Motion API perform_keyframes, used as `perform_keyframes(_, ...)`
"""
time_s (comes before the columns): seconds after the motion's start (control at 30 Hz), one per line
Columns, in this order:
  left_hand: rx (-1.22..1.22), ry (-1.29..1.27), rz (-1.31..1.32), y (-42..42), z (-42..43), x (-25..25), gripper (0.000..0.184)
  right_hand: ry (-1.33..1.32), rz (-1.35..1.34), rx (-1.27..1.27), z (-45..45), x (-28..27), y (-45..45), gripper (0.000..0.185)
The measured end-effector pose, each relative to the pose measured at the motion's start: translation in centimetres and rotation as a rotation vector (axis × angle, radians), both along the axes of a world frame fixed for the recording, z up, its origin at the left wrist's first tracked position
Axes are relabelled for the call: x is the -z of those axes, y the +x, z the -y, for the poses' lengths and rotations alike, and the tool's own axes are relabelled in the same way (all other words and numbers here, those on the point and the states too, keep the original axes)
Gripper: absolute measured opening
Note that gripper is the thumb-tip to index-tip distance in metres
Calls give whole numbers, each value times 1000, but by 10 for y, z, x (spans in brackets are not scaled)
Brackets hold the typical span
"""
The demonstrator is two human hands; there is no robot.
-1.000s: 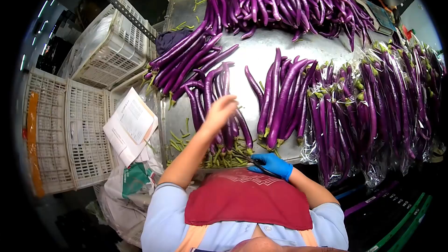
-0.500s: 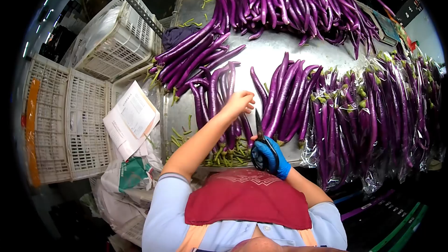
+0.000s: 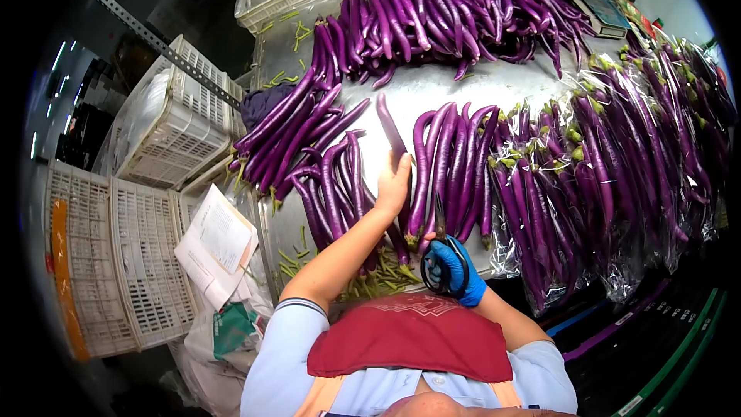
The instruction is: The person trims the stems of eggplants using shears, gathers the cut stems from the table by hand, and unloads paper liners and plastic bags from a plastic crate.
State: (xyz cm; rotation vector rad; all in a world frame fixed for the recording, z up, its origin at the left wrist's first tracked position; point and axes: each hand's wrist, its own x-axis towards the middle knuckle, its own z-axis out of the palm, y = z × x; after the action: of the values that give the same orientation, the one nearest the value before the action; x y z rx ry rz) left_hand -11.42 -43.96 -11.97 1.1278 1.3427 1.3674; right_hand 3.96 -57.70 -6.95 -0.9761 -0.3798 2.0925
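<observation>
My bare left hand [image 3: 394, 177] is at an eggplant [image 3: 390, 127] whose upper end points away from me; its fingers are close round the lower part. My right hand [image 3: 449, 269], in a blue glove, grips black scissors [image 3: 441, 224] by the handles, blades pointing away. Right of the left hand lies a row of loose eggplants [image 3: 461, 170]. Another group [image 3: 332, 193] lies to its left, partly under my forearm. Cut green stem pieces [image 3: 386, 282] are heaped at the table's near edge.
A large pile of eggplants [image 3: 440, 15] covers the far side of the metal table [image 3: 363, 112]. Bagged eggplants [image 3: 610, 162] fill the right side. White crates [image 3: 150, 247] stand at the left, with papers [image 3: 220, 235] beside them. A dark cloth [image 3: 261, 104] lies near the far-left pile.
My left hand has gone to an eggplant between the two groups. My right hand has brought the scissors up from the stem pieces to the right-hand row. The view has shifted.
</observation>
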Motion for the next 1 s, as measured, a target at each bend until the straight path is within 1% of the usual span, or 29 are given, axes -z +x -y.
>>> perform_keyframes(0.03,-6,42,44,-1,-2,-17,33,-16,3,15,0,-2,1,24)
perform_keyframes(0.1,-18,81,39,-7,-6,-31,32,-33,12,34,-4,-7,2,24)
perform_keyframes(0.13,-30,110,44,-8,-6,-37,31,7,50,32,-5,-8,3,24)
perform_keyframes(0.17,-18,201,7,-10,-6,-43,27,54,73,24,-6,-4,4,23)
perform_keyframes(0.23,36,218,88,-12,-5,-65,27,87,116,41,-9,-6,5,23)
perform_keyframes(0.27,37,228,73,-14,-5,-68,29,95,96,43,-11,-5,7,23)
perform_keyframes(0.3,42,251,-13,-16,-3,-74,42,129,101,50,-13,-8,8,22)
perform_keyframes(0.37,70,285,-48,-16,2,-86,44,172,99,87,-18,-9,9,22)
perform_keyframes(0.5,109,361,14,-17,8,-101,40,219,143,123,-23,-15,11,22)
perform_keyframes(0.57,121,405,116,-14,10,-111,35,246,190,129,-25,-16,11,21)
perform_keyframes(0.63,133,409,122,-18,9,-118,35,250,199,141,-27,-24,10,21)
perform_keyframes(0.7,117,357,114,-27,6,-134,35,264,219,145,-29,-28,8,21)
perform_keyframes(0.73,80,314,188,-34,1,-141,36,269,186,160,-30,-35,8,22)
perform_keyframes(0.77,74,304,228,-44,-4,-146,39,315,193,137,-31,-28,12,24)
perform_keyframes(0.8,48,232,343,-53,-6,-155,42,305,196,142,-29,-27,13,25)
perform_keyframes(0.87,22,59,446,-80,-18,-165,51,300,207,137,-30,-25,14,25)
perform_keyframes(0.9,43,12,455,-97,-23,-165,51,290,215,131,-29,-24,15,25)
perform_keyframes(0.97,92,-88,220,-142,-34,-166,46,267,221,126,-25,-20,16,25)
perform_keyframes(1.0,101,-114,30,-166,-43,-165,42,265,238,119,-24,-18,17,24)
